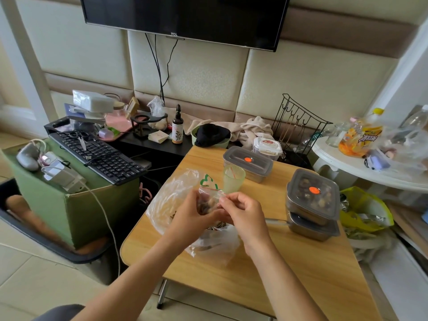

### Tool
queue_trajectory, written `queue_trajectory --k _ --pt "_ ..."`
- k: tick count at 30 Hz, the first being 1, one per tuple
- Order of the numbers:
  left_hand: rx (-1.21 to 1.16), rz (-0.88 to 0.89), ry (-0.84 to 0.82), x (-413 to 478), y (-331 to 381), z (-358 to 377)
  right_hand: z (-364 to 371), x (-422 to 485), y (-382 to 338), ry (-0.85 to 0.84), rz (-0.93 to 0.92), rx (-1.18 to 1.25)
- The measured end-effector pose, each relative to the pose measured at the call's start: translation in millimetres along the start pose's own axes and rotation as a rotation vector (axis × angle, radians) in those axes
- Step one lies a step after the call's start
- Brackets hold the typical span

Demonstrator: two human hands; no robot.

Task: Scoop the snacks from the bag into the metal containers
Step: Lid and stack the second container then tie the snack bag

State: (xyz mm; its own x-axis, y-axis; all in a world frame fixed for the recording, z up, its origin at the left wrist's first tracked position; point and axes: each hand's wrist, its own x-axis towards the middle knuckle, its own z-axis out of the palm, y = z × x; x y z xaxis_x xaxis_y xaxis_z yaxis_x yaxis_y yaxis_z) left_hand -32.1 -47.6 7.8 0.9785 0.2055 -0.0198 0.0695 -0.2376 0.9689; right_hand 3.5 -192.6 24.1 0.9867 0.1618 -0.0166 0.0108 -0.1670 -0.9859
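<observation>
A small clear zip bag of brown snacks is held above a large clear plastic bag that lies on the wooden table. My left hand grips the small bag from the left. My right hand pinches its top edge from the right. Two lidded metal containers stand stacked at the right, the top one showing snacks through its lid. A third lidded metal container stands at the back. A pale green cup stands in front of that one.
A metal utensil handle lies beside the stacked containers. A white plastic tub and a green bowl with black cloth stand at the table's far edge. A keyboard on a green box is left; a white round table is right.
</observation>
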Motion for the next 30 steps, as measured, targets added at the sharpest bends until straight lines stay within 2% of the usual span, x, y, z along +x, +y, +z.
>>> queue_trajectory --k 3,7,10,13,17,21,26,30 --pt "-0.014 -0.022 0.077 5 -1 -2 -8 -4 -8 -0.158 0.116 0.163" --pt "0.063 -0.066 0.147 11 -2 -12 -33 2 5 0.037 0.365 0.115" --pt "0.075 -0.082 0.159 15 -3 -17 -51 8 19 0.135 0.596 0.237" --pt "0.116 -0.097 0.118 14 -3 -20 -61 12 29 0.178 0.684 0.351" --pt "0.155 -0.112 0.098 11 -5 -23 -65 20 42 0.255 0.665 0.565" --pt "0.127 -0.106 0.103 12 -7 -30 -61 22 47 0.313 0.610 0.654" --pt "0.091 -0.121 0.071 12 -5 -37 -48 15 43 0.319 0.512 0.617" --pt "0.146 -0.128 0.104 16 -7 -42 -35 1 31 0.347 0.339 0.441"
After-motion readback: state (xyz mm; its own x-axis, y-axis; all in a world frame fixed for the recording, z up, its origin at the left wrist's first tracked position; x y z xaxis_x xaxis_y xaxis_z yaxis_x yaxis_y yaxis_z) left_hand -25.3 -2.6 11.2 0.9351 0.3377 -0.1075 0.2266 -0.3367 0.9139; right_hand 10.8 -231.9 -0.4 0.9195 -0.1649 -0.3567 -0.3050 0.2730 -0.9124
